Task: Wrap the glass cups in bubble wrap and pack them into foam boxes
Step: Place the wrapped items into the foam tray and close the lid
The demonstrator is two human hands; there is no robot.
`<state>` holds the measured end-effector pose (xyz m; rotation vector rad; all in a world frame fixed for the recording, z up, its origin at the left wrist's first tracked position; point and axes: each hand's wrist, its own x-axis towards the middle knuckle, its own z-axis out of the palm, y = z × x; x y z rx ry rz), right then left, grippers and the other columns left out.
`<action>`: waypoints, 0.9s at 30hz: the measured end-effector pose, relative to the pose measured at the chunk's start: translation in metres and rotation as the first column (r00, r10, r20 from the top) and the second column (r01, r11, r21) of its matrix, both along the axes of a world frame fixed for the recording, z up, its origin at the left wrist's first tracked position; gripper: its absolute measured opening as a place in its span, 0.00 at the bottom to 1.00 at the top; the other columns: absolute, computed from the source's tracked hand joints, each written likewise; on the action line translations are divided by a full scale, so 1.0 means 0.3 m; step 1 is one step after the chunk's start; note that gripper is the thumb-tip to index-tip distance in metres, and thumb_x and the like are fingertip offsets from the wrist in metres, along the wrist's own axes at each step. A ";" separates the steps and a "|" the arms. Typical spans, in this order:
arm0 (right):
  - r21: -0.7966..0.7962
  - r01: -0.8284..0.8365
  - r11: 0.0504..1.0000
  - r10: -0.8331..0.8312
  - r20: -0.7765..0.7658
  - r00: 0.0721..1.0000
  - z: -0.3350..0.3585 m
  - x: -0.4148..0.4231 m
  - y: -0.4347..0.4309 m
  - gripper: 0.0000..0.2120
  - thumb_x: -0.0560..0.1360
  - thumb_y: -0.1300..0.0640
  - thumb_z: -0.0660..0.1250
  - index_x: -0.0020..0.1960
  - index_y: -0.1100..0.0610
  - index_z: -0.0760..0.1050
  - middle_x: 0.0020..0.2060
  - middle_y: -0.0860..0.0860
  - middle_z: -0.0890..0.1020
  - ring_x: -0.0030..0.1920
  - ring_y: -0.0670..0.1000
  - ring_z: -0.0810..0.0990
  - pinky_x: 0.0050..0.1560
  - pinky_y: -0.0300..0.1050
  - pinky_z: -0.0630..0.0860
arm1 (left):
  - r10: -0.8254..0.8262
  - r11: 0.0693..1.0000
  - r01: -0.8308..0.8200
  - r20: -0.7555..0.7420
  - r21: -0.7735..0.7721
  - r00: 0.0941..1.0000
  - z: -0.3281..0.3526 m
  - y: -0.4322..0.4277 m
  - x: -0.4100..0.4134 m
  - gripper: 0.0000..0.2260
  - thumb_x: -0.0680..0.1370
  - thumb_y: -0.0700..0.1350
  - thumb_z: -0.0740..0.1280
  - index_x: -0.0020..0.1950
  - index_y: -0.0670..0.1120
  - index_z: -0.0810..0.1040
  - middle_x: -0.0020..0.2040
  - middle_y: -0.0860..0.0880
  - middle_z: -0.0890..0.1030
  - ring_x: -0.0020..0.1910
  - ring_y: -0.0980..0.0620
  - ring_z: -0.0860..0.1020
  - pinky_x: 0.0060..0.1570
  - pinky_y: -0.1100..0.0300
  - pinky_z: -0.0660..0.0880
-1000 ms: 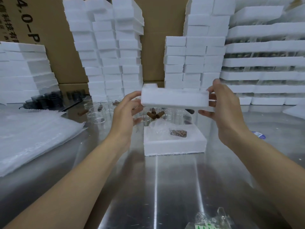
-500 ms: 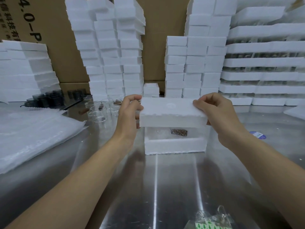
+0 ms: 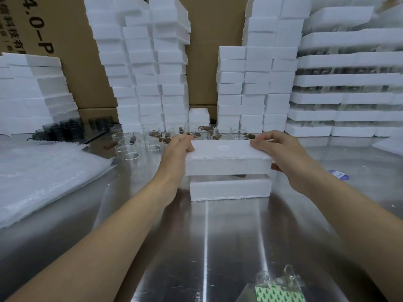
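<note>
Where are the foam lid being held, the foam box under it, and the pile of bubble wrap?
foam lid [image 3: 227, 167], head view, front face.
foam box [image 3: 229, 190], head view, front wall.
bubble wrap [image 3: 43, 171], head view, top sheet.

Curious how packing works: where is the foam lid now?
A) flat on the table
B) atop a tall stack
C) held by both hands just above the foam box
C: the left hand and right hand grip the foam lid at its ends, a gap showing above the foam box.

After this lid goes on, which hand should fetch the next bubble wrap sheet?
Probably left. The left hand grips the lid at the end nearest the bubble wrap; the right hand grips the far end.
</note>
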<state>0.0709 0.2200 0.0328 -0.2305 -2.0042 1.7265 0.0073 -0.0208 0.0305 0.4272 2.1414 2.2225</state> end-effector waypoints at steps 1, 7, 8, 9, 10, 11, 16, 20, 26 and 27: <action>-0.001 -0.005 1.000 0.005 -0.008 1.000 0.000 0.000 0.000 0.05 0.73 0.50 0.79 0.42 0.46 0.84 0.37 0.42 0.84 0.33 0.39 0.82 0.33 0.33 0.78 | -0.004 1.000 0.005 -0.011 0.013 1.000 -0.001 0.001 0.004 0.14 0.67 0.53 0.62 0.48 0.51 0.79 0.62 0.55 0.79 0.59 0.51 0.73 0.60 0.53 0.66; -0.020 -0.009 1.000 0.009 -0.019 1.000 0.000 -0.001 0.002 0.04 0.74 0.50 0.79 0.45 0.48 0.84 0.37 0.41 0.84 0.33 0.40 0.82 0.32 0.34 0.77 | -0.004 1.000 0.004 -0.049 0.014 0.999 -0.006 0.014 0.007 0.20 0.67 0.51 0.61 0.56 0.53 0.82 0.55 0.55 0.79 0.50 0.54 0.75 0.46 0.57 0.69; -0.020 -0.008 1.000 0.008 -0.011 1.000 -0.003 -0.001 0.004 0.05 0.74 0.50 0.79 0.46 0.49 0.85 0.38 0.43 0.84 0.34 0.40 0.82 0.32 0.34 0.77 | -0.001 1.000 0.001 -0.040 -0.005 0.999 -0.004 0.013 0.005 0.19 0.69 0.52 0.62 0.57 0.55 0.83 0.55 0.57 0.80 0.50 0.55 0.75 0.46 0.58 0.68; -0.021 -0.008 1.000 0.008 0.000 1.000 -0.007 -0.001 0.004 0.06 0.74 0.51 0.79 0.48 0.51 0.85 0.40 0.44 0.84 0.34 0.41 0.83 0.33 0.34 0.78 | -0.002 1.000 0.001 -0.032 -0.023 0.999 -0.005 0.011 0.002 0.16 0.72 0.52 0.62 0.57 0.56 0.83 0.55 0.58 0.80 0.50 0.57 0.75 0.45 0.59 0.68; -0.024 -0.010 1.000 0.010 0.009 1.000 -0.010 -0.001 0.004 0.08 0.74 0.51 0.79 0.49 0.52 0.85 0.42 0.46 0.84 0.35 0.41 0.83 0.33 0.35 0.78 | -0.003 0.999 0.002 -0.028 -0.035 1.000 -0.007 0.009 -0.001 0.14 0.75 0.51 0.63 0.57 0.57 0.83 0.56 0.59 0.80 0.51 0.57 0.76 0.45 0.59 0.68; -0.027 -0.008 1.000 0.009 0.016 1.000 -0.013 -0.002 0.004 0.09 0.74 0.51 0.79 0.51 0.54 0.84 0.43 0.47 0.84 0.35 0.41 0.83 0.34 0.35 0.78 | -0.007 0.999 0.006 -0.026 -0.041 1.000 -0.009 0.008 -0.002 0.14 0.75 0.51 0.63 0.58 0.57 0.83 0.56 0.59 0.80 0.51 0.57 0.76 0.45 0.59 0.68; -0.037 0.002 0.999 -0.001 0.033 0.999 -0.020 0.000 0.007 0.12 0.74 0.50 0.79 0.54 0.55 0.84 0.46 0.50 0.84 0.36 0.43 0.82 0.33 0.36 0.78 | 0.002 0.998 -0.005 -0.045 -0.056 0.999 -0.020 0.012 -0.006 0.10 0.82 0.49 0.63 0.58 0.52 0.82 0.54 0.54 0.79 0.48 0.54 0.76 0.42 0.59 0.69; -0.071 -0.021 0.997 0.029 0.104 0.994 -0.028 0.003 0.008 0.17 0.74 0.45 0.78 0.56 0.53 0.83 0.46 0.47 0.86 0.39 0.44 0.83 0.38 0.39 0.78 | 0.007 0.997 -0.010 -0.038 -0.081 0.999 -0.031 0.011 -0.010 0.08 0.83 0.45 0.61 0.57 0.49 0.79 0.51 0.53 0.79 0.43 0.54 0.76 0.32 0.65 0.72; -0.197 -0.126 0.972 0.163 0.184 0.969 -0.030 0.013 0.007 0.19 0.77 0.45 0.75 0.62 0.55 0.83 0.50 0.51 0.88 0.43 0.49 0.84 0.42 0.43 0.76 | -0.033 0.994 0.028 -0.045 -0.109 0.998 -0.038 0.009 -0.007 0.09 0.83 0.43 0.60 0.60 0.46 0.78 0.59 0.54 0.78 0.48 0.56 0.76 0.39 0.58 0.70; -0.223 -0.139 0.965 0.185 0.200 0.962 -0.034 0.015 0.006 0.20 0.77 0.45 0.74 0.64 0.55 0.83 0.51 0.53 0.88 0.44 0.50 0.84 0.42 0.44 0.75 | -0.032 0.993 0.027 -0.045 -0.112 0.998 -0.039 0.010 -0.007 0.10 0.83 0.44 0.60 0.60 0.46 0.79 0.59 0.54 0.78 0.47 0.56 0.76 0.38 0.58 0.69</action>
